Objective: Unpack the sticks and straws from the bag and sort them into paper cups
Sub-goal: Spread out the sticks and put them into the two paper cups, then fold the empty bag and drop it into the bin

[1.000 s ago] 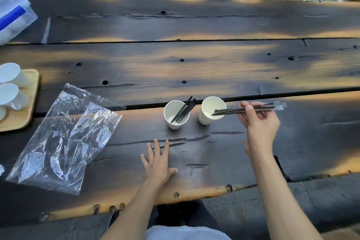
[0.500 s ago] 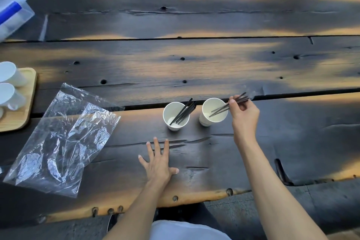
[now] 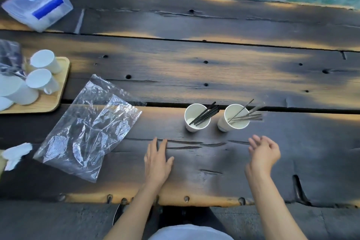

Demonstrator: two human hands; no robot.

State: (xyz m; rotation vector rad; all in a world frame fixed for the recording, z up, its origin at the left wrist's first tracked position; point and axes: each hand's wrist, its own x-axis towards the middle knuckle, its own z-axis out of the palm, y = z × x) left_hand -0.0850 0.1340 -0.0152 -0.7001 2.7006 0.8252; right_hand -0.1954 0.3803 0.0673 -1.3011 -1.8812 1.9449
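Observation:
Two white paper cups stand side by side on the dark wooden table. The left cup (image 3: 196,118) holds several black sticks (image 3: 207,112) leaning right. The right cup (image 3: 234,117) holds several thin wrapped straws (image 3: 248,116) fanned out over its right rim. The clear plastic bag (image 3: 88,128) lies flat and crumpled to the left. My left hand (image 3: 158,159) rests flat on the table, fingers together, below the left cup. My right hand (image 3: 263,153) hovers below the right cup, fingers loosely curled and apart, holding nothing.
A wooden tray (image 3: 58,91) with white mugs (image 3: 41,81) sits at the left edge. A clear lidded box with a blue stripe (image 3: 38,4) is at the far left. White tissue (image 3: 14,155) lies near the left edge. The table's front edge (image 3: 175,199) runs just before my arms.
My right hand let go of the straws into the right cup and drew back toward me. My left hand stayed flat on the table. The camera view shifted left and down.

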